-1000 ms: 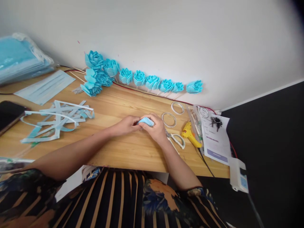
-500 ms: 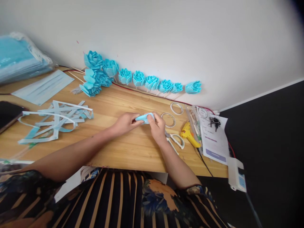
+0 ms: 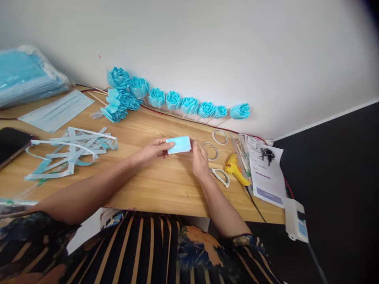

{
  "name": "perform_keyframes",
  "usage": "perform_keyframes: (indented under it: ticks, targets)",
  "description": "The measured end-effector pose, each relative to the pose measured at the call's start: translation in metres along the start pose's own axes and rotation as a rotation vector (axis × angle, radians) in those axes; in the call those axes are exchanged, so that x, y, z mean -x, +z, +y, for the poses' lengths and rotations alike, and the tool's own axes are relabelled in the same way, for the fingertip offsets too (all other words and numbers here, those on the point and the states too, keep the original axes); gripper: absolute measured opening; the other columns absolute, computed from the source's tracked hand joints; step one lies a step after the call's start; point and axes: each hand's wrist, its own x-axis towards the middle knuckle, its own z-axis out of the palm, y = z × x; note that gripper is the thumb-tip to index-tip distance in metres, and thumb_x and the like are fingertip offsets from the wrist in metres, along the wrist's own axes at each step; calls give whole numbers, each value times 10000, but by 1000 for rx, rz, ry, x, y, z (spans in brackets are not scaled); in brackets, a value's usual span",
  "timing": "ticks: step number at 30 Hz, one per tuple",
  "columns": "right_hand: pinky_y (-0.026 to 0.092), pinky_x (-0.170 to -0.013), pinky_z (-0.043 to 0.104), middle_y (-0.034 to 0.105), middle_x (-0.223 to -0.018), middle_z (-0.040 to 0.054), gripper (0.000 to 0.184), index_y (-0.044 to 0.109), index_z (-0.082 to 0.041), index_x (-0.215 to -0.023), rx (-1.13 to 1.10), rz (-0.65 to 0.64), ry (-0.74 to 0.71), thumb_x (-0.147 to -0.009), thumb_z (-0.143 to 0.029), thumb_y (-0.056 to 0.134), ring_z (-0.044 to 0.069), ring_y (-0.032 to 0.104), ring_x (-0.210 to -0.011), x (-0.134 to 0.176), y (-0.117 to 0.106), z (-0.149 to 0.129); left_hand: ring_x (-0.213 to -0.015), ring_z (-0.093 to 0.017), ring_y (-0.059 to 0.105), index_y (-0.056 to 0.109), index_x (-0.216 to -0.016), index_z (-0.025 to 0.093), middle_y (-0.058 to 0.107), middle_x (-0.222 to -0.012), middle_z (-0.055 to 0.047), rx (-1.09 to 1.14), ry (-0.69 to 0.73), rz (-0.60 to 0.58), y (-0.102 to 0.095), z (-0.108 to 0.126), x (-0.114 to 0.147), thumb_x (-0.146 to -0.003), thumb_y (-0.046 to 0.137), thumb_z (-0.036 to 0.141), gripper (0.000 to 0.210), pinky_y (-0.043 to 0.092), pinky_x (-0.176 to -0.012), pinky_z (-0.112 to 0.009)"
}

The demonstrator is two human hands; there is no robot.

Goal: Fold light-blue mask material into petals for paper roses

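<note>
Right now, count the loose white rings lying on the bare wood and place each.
2. One ring lies nearer the wall; the other ring lies closer, its left edge partly behind the right hand. More could be hidden.

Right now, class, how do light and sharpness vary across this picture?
Head view: upper right corner dark; same view, the paper sheet has small print too soft to read; same view, folded blue fabric in the left hand brightly lit.

The phone (image 3: 13, 144) and bagged masks (image 3: 22, 75) are cut off at left, the scissors (image 3: 219, 179) partly hidden by the right hand (image 3: 200, 158), and print on the paper (image 3: 268, 183) too small to be read.
</note>
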Motion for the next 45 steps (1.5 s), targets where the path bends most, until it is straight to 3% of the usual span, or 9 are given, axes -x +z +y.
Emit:
perform_keyframes:
  ticks: [4,9,11,15,18,29,36,41,45]
  targets:
    - [529,-923,346,673,-1204,28,466,561,-312,-1299,-109,-180,-28,-856,-420,656,197,637,-1081,0,-1,-1,-494,-98,440,574,-802,144,524,-563,-4,188,-76,-172,0,2,2,-768,684,504,378,288,-460,-220]
    - [498,-1003,390,657,-1226,30,444,588,-320,-1250,11,-281,-223,-823,-251,689,205,623,-1134,6,-3,-6,-491,-111,465,596,-789,152,553,-579,-16,156,-131,-270,-1,0,3,-812,622,489,339,308,-451,-229]
    - [494,-998,396,679,-1139,29,333,640,-289,-1145,161,-238,-300,-821,-220,667,207,631,-1091,7,-2,-9,-537,-116,501,620,-770,145,589,-634,-26,39,-62,-160,-3,-3,-1,-806,632,495,352,345,-487,-231]
    - [511,-954,380,704,-1113,35,322,637,-258,-1151,410,-134,-266,-830,-229,639,203,650,-1025,5,2,-10,-578,-107,522,658,-860,142,622,-712,-16,-128,156,294,-15,-8,-12,-809,642,446,309,386,-546,-233]
    - [509,-961,379,702,-1166,50,368,619,-240,-1194,491,-134,-256,-826,-220,626,208,653,-1048,4,5,-7,-580,-103,536,646,-936,145,622,-731,-7,-42,180,396,-23,-10,-17,-814,625,405,288,393,-545,-230]
    - [499,-947,459,676,-1233,99,565,467,-237,-1425,891,-349,-302,-873,-250,585,286,626,-1101,7,6,-6,-564,-86,522,645,-909,136,618,-711,-2,-134,208,335,-19,-10,-15,-827,599,353,237,375,-523,-211]
    - [514,-887,452,684,-1178,112,751,262,-240,-1539,906,-241,-273,-868,-316,591,298,644,-1037,6,6,-4,-551,-83,513,654,-905,142,622,-700,-1,-151,198,344,-20,-10,-16,-835,594,333,211,383,-516,-207]
    - [511,-838,450,711,-1077,95,824,207,-237,-1554,949,-327,-230,-838,-307,609,293,656,-934,5,6,-1,-578,-98,545,662,-945,143,632,-718,-9,-149,195,313,-21,-12,-16,-838,630,437,314,418,-545,-221]
    - [520,-758,379,718,-1010,55,899,130,-265,-1566,804,-211,-165,-819,-321,625,255,663,-874,5,6,0,-865,-178,641,656,-1149,163,687,-1015,-87,-84,237,152,-19,-12,-12,-839,602,600,538,490,-717,-273]
